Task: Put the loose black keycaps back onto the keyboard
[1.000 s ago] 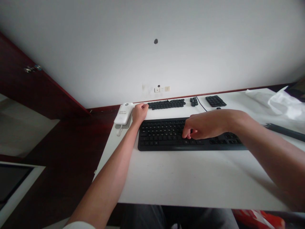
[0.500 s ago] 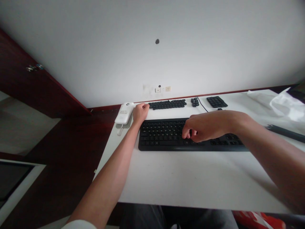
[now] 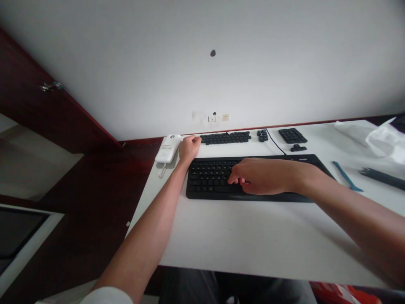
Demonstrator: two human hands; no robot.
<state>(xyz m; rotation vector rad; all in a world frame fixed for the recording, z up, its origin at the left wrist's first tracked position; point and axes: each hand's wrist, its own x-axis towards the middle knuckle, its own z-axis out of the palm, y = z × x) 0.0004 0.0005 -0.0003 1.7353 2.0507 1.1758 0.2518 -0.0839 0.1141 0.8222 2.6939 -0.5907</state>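
Note:
A black keyboard (image 3: pixel 209 179) lies across the white table (image 3: pixel 240 236). My right hand (image 3: pixel 257 176) rests on its middle keys with the fingers bent down and pressed together; what they pinch is hidden. My left hand (image 3: pixel 189 148) is a closed fist at the keyboard's far left corner, next to a white power bank (image 3: pixel 167 148). Whether the fist holds anything does not show. Behind the keyboard lies a row of loose black keycaps (image 3: pixel 225 137).
More keycap groups (image 3: pixel 292 135) sit at the back right, with a black cable (image 3: pixel 274 143) running past them. A blue tool (image 3: pixel 346 175), a black tool (image 3: pixel 382 178) and a white bag (image 3: pixel 386 139) lie at the right. A dark red door (image 3: pixel 47 114) stands at the left.
My right hand has slid left along the keyboard and dropped lower onto the keys, uncovering the blue tool. My left fist has stayed at the corner.

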